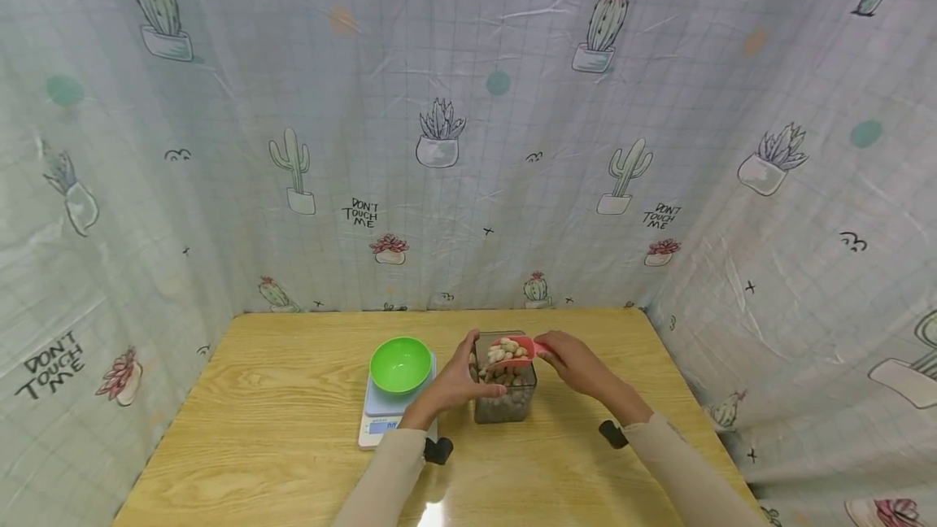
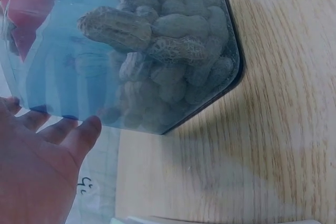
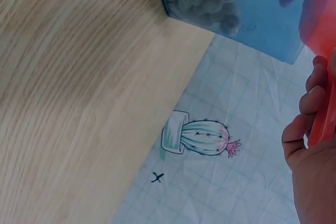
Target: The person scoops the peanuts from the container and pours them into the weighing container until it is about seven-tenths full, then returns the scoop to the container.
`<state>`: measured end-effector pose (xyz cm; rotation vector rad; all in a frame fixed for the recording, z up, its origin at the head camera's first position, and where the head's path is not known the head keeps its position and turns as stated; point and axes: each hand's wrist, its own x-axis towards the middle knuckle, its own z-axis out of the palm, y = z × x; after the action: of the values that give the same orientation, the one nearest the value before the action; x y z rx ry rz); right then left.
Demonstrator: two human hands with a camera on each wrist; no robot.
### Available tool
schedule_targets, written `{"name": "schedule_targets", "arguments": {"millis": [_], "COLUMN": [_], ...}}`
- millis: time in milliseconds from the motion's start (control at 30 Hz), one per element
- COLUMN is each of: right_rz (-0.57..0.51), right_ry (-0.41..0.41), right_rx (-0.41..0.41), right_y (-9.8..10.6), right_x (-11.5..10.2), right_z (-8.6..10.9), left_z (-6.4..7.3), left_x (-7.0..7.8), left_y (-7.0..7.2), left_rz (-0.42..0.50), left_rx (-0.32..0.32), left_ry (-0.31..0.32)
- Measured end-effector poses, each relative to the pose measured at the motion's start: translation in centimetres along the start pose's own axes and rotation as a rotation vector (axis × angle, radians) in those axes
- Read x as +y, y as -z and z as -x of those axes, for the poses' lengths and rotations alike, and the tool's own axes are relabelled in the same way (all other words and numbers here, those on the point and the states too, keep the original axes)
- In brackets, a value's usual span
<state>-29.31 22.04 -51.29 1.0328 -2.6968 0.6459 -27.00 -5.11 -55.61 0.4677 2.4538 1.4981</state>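
A transparent grey square container (image 1: 503, 411) with peanuts in it (image 2: 178, 27) stands on the table. My left hand (image 1: 455, 381) holds it at its left side, thumb across the front and fingers toward the back; in the left wrist view the fingertips lie at the container's rim. My right hand (image 1: 581, 364) grips the handle of a red scoop (image 1: 529, 343), the fingers wrapped round it in the right wrist view. Heaped with peanuts (image 1: 505, 350), the scoop is over the container's opening, tilted slightly.
Left of the container, a green bowl (image 1: 400, 366) sits on a white kitchen scale (image 1: 372, 439) with a lit display. The wooden table (image 1: 278, 405) meets a hanging cactus-print sheet (image 1: 468, 210) at the back and sides.
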Motion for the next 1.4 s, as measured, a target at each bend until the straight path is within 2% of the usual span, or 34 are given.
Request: {"name": "schedule_targets", "arguments": {"millis": [167, 433, 733, 867, 1033, 1200, 1400], "right_rz": [0.008, 0.030, 0.024, 0.016, 0.029, 0.002, 0.001], "right_ry": [-0.011, 0.008, -0.007, 0.011, 0.035, 0.029, 0.040], "right_rx": [0.011, 0.054, 0.070, 0.079, 0.102, 0.098, 0.089], "right_y": [0.5, 1.7, 2.7, 3.0, 3.4, 3.8, 4.0], "right_x": [0.0, -0.6, -1.2, -1.4, -1.6, -2.3, -3.3], "right_z": [0.1, 0.0, -0.1, -0.2, -0.8, -1.5, -2.3], "left_z": [0.0, 0.6, 1.6, 2.1, 2.6, 3.6, 5.2], "left_x": [0.3, 0.7, 2.1, 2.9, 3.7, 4.4, 4.5], "left_y": [0.1, 0.2, 1.1, 1.5, 2.8, 4.5, 6.4], "left_rz": [0.008, -0.033, -0.063, -0.089, -0.120, -0.090, -0.070], "left_rx": [0.003, 0.017, 0.063, 0.086, 0.139, 0.190, 0.216], "left_ry": [-0.010, -0.036, -0.070, -0.084, -0.089, -0.095, -0.105]}}
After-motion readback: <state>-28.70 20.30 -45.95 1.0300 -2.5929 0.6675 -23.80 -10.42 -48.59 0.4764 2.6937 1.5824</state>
